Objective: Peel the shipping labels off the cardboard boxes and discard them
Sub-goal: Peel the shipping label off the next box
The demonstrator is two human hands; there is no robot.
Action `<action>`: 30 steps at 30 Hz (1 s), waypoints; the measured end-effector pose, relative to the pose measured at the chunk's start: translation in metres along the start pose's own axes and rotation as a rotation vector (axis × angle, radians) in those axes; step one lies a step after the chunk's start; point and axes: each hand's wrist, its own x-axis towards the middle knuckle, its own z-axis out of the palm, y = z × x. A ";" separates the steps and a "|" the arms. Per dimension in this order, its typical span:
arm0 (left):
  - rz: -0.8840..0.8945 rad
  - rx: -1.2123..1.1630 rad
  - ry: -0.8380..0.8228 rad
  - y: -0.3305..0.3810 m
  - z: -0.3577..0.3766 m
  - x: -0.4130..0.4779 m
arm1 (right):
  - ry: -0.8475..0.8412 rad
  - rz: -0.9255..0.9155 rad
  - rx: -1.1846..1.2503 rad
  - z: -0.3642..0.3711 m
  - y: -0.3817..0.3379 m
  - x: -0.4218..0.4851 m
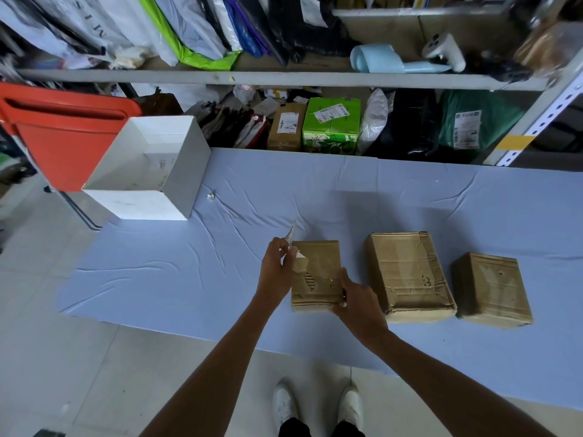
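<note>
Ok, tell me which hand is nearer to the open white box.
Left. The left hand pinches the label at the far-left corner of the leftmost cardboard box, toward the white box; the right hand holds that carton's near-right edge, farther away.

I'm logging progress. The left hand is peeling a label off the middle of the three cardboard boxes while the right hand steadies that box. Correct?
Not quite. In the head view the left hand pinches the label on the leftmost box, not the middle box, which lies untouched. The right hand does steady the box being peeled.
</note>
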 end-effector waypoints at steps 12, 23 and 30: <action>0.017 0.013 0.032 0.016 -0.011 0.003 | 0.037 -0.037 0.029 -0.014 -0.010 0.010; 0.001 -0.050 0.021 0.033 -0.012 -0.001 | 0.035 -0.041 -0.047 -0.019 -0.021 0.012; 0.000 -0.073 0.098 0.035 -0.022 -0.002 | -0.089 0.041 -0.207 -0.011 -0.022 0.056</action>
